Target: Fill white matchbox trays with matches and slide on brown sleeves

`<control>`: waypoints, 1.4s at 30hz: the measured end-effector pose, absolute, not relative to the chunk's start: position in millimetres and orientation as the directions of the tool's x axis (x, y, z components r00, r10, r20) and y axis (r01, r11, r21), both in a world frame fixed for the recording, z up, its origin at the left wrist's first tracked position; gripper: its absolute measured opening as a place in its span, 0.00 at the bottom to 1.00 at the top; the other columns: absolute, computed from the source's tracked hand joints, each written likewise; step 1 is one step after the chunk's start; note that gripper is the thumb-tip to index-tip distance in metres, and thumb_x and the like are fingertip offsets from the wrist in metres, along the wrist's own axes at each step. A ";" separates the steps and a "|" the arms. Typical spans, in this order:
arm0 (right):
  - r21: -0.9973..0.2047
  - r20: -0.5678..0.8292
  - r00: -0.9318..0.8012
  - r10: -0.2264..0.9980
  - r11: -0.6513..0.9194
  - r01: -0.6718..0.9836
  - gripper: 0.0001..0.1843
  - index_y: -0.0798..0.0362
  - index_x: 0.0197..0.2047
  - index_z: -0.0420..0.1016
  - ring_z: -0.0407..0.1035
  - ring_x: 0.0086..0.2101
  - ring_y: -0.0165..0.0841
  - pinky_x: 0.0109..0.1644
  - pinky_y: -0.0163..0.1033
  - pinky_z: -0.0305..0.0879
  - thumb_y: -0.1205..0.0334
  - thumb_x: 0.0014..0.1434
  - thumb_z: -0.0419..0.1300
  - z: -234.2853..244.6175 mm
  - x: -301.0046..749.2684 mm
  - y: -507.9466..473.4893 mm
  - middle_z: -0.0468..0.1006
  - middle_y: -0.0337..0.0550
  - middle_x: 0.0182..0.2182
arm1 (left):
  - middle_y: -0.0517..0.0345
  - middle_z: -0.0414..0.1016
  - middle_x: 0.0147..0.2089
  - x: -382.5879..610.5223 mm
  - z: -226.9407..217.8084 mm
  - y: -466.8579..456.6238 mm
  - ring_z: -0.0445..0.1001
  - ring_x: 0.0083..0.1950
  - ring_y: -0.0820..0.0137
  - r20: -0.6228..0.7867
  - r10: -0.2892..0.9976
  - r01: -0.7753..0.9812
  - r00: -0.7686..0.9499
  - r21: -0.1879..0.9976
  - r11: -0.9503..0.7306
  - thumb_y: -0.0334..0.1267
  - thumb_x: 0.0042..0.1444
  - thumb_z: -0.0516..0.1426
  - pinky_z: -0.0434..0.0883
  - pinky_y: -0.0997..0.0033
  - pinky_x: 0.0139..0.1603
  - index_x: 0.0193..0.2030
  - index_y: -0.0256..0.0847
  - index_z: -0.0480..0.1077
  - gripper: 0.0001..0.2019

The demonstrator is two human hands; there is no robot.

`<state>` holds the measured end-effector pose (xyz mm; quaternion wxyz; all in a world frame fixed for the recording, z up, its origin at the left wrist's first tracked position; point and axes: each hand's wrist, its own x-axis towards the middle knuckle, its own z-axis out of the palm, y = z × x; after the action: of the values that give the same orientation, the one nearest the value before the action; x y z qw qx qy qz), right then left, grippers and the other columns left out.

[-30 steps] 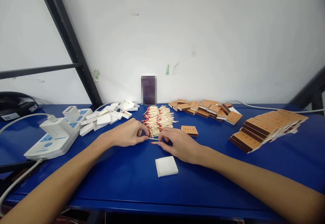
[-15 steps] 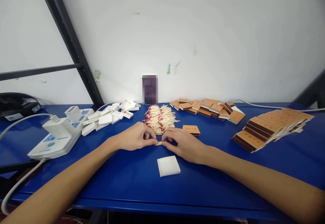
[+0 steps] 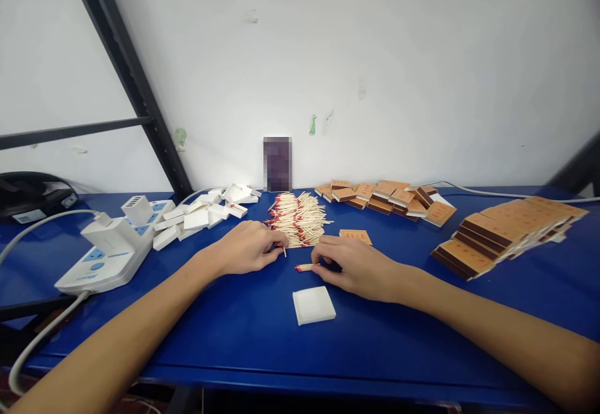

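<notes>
My right hand [image 3: 349,268] is closed in a pinch around a small bundle of matches [image 3: 304,267], their red heads pointing left, just above or on the table. At the near left edge of the match pile [image 3: 300,220], my left hand [image 3: 253,247] has thumb and forefinger close together, and a single match [image 3: 284,252] pokes out at the fingertips. A white matchbox tray [image 3: 314,306] lies in front of both hands. Behind my right hand is an orange matchbox cover [image 3: 356,236], partly hidden by it.
White trays [image 3: 197,216] are heaped at the left, beside a power strip [image 3: 117,257] with plugs and cables. Orange matchbox covers [image 3: 389,196] lie scattered at the back right, with stacked ones [image 3: 506,232] farther right. A pixelated dark panel [image 3: 277,164] stands against the wall.
My hands have moved apart. The left has left the match bundle and shifted slightly back and left to the pile's edge; the right keeps the bundle, moving a little right.
</notes>
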<state>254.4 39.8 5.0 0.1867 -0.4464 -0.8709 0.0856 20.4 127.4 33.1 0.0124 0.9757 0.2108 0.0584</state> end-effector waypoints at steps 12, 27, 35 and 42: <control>-0.354 0.096 -0.575 0.813 0.568 0.744 0.13 0.51 0.38 0.70 0.63 0.31 0.30 0.33 0.37 0.56 0.54 0.68 0.50 20.8 265.7 30.1 0.73 0.40 0.35 | 0.67 0.65 0.21 30.6 30.1 113.1 0.64 0.22 0.77 0.189 0.350 0.305 0.917 0.232 -0.924 0.37 0.64 0.53 0.58 0.77 0.27 0.40 0.40 0.72 0.07; -0.420 0.065 -0.555 0.829 0.528 0.738 0.08 0.51 0.38 0.67 0.61 0.28 0.30 0.30 0.35 0.55 0.56 0.64 0.54 11.2 271.1 36.0 0.71 0.39 0.31 | 0.70 0.58 0.18 44.7 35.7 70.6 0.58 0.20 0.80 0.110 0.311 0.235 0.944 0.439 -0.867 0.36 0.52 0.61 0.57 0.78 0.24 0.31 0.40 0.73 0.03; -0.465 0.038 -0.523 0.852 0.478 0.745 0.09 0.51 0.34 0.66 0.59 0.27 0.29 0.30 0.35 0.54 0.57 0.64 0.54 18.6 266.6 33.7 0.69 0.38 0.30 | 0.67 0.61 0.18 35.1 40.9 96.1 0.58 0.20 0.77 0.200 0.433 0.399 0.879 0.190 -0.897 0.38 0.58 0.54 0.54 0.74 0.26 0.35 0.40 0.73 0.08; -0.503 -0.028 -0.488 0.872 0.410 0.761 0.10 0.51 0.34 0.65 0.57 0.26 0.29 0.27 0.36 0.53 0.55 0.65 0.53 25.7 266.4 29.3 0.68 0.37 0.28 | 0.63 0.66 0.22 16.0 50.3 120.4 0.60 0.22 0.75 0.174 0.444 0.450 0.879 0.005 -0.893 0.36 0.57 0.52 0.53 0.70 0.26 0.38 0.40 0.74 0.10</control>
<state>266.4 29.3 25.7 0.1200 -0.4913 -0.8310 0.2316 16.0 120.4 50.3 -0.0177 0.9691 0.2306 0.0856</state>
